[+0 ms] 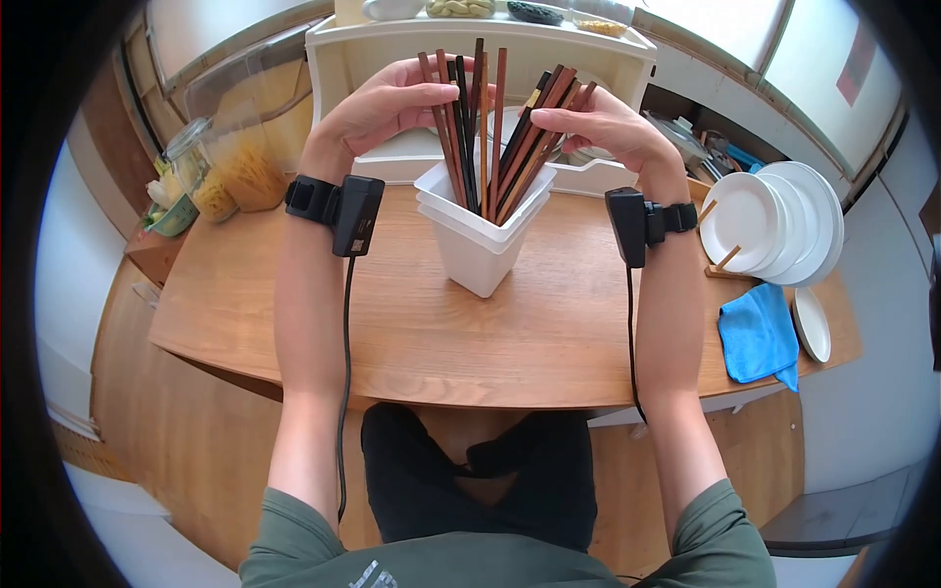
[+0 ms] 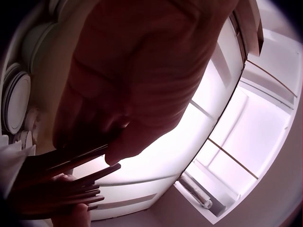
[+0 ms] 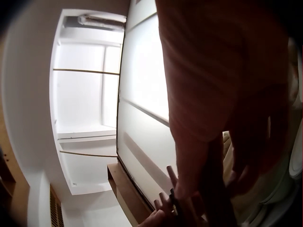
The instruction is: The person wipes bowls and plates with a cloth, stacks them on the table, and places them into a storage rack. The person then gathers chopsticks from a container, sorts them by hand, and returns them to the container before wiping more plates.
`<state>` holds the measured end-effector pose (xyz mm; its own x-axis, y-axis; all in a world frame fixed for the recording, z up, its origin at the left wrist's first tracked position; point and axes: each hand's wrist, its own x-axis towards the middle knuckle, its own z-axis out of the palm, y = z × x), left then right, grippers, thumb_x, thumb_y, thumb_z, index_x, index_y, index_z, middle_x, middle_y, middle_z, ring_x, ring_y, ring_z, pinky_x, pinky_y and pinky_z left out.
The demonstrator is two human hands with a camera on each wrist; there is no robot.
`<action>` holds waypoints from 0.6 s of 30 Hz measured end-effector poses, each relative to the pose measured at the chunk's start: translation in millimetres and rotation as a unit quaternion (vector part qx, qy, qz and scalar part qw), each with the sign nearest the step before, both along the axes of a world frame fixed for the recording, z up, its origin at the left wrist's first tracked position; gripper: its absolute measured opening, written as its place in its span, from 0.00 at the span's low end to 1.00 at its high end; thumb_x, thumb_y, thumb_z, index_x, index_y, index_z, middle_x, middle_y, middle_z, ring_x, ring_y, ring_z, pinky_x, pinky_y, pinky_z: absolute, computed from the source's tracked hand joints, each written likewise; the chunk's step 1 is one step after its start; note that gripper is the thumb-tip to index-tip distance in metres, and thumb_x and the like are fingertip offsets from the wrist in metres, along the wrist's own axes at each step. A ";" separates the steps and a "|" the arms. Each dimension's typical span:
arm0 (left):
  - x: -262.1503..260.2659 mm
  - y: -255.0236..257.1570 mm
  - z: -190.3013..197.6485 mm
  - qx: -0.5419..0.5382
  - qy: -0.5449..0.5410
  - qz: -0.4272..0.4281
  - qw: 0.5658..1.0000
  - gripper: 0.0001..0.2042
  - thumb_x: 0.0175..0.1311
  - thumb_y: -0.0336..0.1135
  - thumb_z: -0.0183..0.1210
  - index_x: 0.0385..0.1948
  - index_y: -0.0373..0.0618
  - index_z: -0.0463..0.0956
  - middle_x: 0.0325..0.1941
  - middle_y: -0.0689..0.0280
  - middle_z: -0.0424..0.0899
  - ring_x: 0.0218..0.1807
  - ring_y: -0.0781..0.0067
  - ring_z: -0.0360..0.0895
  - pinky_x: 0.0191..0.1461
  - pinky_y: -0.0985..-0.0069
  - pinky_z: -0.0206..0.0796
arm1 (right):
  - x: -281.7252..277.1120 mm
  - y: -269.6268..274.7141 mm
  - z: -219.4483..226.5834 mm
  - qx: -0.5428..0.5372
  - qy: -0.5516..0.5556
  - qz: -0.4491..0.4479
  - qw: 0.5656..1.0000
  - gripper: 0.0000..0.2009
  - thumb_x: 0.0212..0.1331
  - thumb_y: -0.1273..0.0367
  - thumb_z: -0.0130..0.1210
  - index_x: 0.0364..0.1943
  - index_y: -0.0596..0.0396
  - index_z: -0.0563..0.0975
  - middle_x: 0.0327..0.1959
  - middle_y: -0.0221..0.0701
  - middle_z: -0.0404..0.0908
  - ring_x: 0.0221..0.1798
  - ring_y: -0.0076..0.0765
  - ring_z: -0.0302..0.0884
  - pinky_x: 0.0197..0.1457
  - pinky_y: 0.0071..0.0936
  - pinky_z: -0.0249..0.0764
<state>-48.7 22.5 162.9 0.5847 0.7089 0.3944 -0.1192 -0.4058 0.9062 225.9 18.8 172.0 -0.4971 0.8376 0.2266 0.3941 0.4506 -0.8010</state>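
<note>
Several brown, reddish and black chopsticks (image 1: 454,137) stand in a white square container (image 1: 480,257), apparently two nested, spread into a left and a right bunch. My left hand (image 1: 400,98) curls its thumb and fingers round upper parts of the left bunch. At the other side my right hand (image 1: 608,127) pinches the right bunch between thumb and fingers. The left wrist view shows my left hand (image 2: 128,75) dark above the chopsticks (image 2: 85,182). In the right wrist view my right hand (image 3: 218,94) hides most of the sticks (image 3: 171,176).
White plates (image 1: 745,223) stand in a rack at the right, near a blue cloth (image 1: 757,333) and a small white dish (image 1: 812,325). Pasta containers (image 1: 245,167) are at the left. Behind the white container is a cream shelf (image 1: 328,69) with bowls on top.
</note>
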 end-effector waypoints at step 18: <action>4.3 6.3 -7.1 0.020 0.037 0.028 0.999 0.20 0.61 0.34 0.59 0.53 0.37 0.70 0.47 0.61 0.80 0.47 0.73 0.79 0.54 0.74 0.74 | -15.6 -2.1 4.6 0.007 0.177 0.000 0.984 0.15 0.57 0.63 0.62 0.44 0.55 0.78 0.34 0.28 0.81 0.37 0.22 0.79 0.39 0.20 0.74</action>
